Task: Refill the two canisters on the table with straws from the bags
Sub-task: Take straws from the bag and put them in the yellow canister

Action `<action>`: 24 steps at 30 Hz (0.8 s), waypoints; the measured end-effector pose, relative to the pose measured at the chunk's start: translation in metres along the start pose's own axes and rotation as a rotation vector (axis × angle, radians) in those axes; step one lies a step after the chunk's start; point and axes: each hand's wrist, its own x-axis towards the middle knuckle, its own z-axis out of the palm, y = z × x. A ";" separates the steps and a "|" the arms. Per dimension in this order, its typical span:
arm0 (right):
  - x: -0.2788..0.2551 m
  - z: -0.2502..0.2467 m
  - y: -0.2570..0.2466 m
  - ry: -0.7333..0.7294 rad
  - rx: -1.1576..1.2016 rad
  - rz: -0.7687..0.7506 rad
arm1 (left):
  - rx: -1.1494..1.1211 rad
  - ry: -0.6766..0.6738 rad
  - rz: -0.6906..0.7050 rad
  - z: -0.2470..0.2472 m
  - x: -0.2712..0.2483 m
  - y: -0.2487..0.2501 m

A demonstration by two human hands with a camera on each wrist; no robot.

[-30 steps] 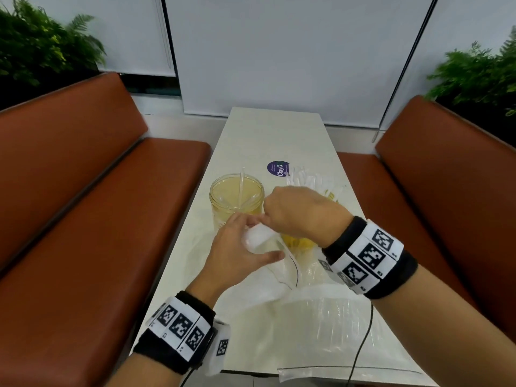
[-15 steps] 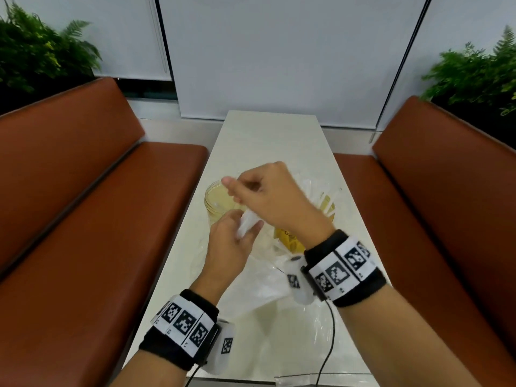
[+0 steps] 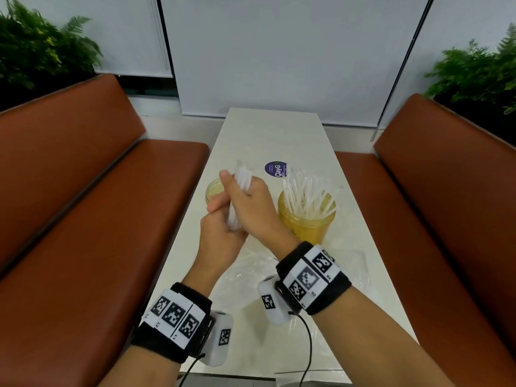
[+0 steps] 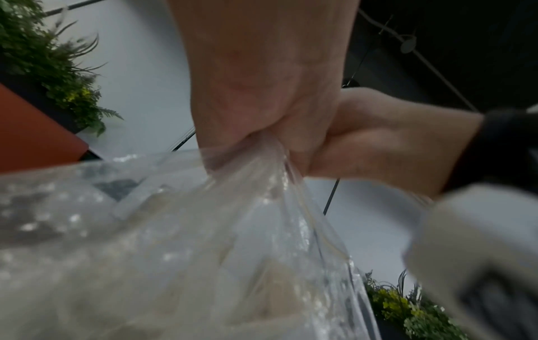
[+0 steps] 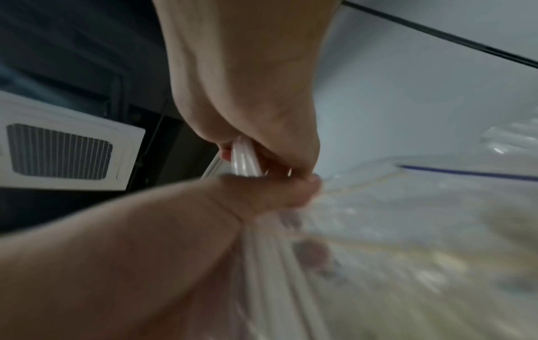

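Note:
Above the table's middle, my right hand (image 3: pixel 240 195) grips a bundle of clear straws (image 3: pixel 240 177) that stands nearly upright. Just below it my left hand (image 3: pixel 220 223) holds the gathered neck of a clear plastic bag (image 3: pixel 251 272), which hangs to the table. In the right wrist view the straws (image 5: pixel 243 158) come out of my fist above the bag (image 5: pixel 378 230). The left wrist view shows the bag (image 4: pixel 203 230) bunched in my palm. The left yellow canister (image 3: pixel 212 188) is mostly hidden behind my hands. The right canister (image 3: pixel 307 227) holds several straws.
A white table (image 3: pixel 268 135) runs between two brown benches (image 3: pixel 83 205) (image 3: pixel 432 205). A round purple sticker (image 3: pixel 276 169) lies beyond the canisters. Another clear bag (image 3: pixel 307 377) lies at the near table edge. Plants stand at both far corners.
My right hand has risen and now grips a bundle of straws drawn up out of the bag. My left hand has stayed on the bag's neck. The right canister has come into view.

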 end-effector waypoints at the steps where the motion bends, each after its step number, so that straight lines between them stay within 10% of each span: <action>1: 0.002 -0.003 -0.008 0.004 0.019 -0.004 | -0.027 -0.015 -0.010 0.001 -0.001 0.000; 13: 0.053 -0.134 -0.095 0.487 0.336 -0.424 | 0.115 -0.063 -0.029 -0.004 -0.006 0.000; 24: 0.066 -0.108 0.080 0.493 -0.254 0.002 | 0.349 -0.120 0.039 -0.025 -0.008 0.020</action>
